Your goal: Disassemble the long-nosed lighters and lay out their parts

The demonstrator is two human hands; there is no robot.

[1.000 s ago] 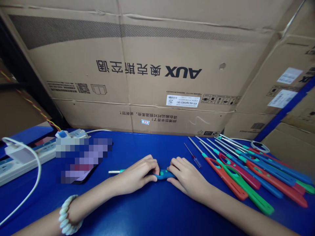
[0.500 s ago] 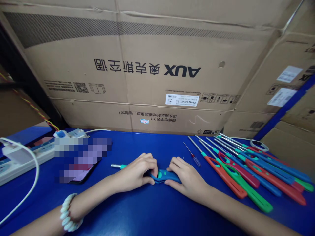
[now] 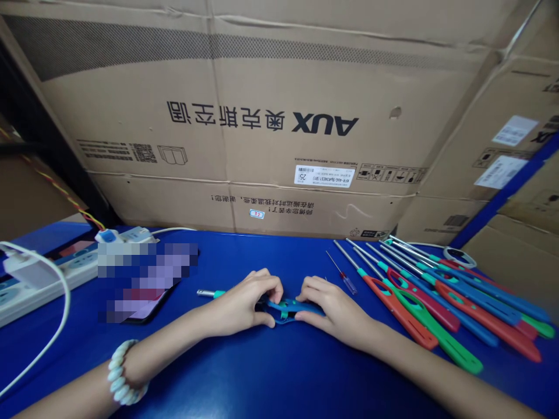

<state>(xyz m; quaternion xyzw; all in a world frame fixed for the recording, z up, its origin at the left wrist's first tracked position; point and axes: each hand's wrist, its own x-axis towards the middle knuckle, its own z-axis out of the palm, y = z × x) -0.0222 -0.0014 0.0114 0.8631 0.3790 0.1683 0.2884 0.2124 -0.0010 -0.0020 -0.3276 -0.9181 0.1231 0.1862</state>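
A blue long-nosed gas lighter (image 3: 286,311) with teal parts lies across the table between my hands, its metal tube pointing left. Its two casing halves stand partly apart, and a dark gap and a teal inner part show between them. My left hand (image 3: 251,299) grips the casing near the tube end, thumb below and fingers above. My right hand (image 3: 334,308) pinches the handle end between thumb and fingers. A small screwdriver (image 3: 348,283) with a clear purplish handle lies beyond my right hand. The insides under my fingers are hidden.
Several lighters in red, green and blue (image 3: 419,308) lie fanned out at the right. A phone (image 3: 152,291) and a white power strip (image 3: 56,273) with cables are at the left. A large cardboard box (image 3: 262,157) stands upright along the table's back edge.
The lighter's casing halves have parted, and the gap between them is wider. My left fingers have lifted the upper half slightly; my right hand keeps its grip on the handle end.
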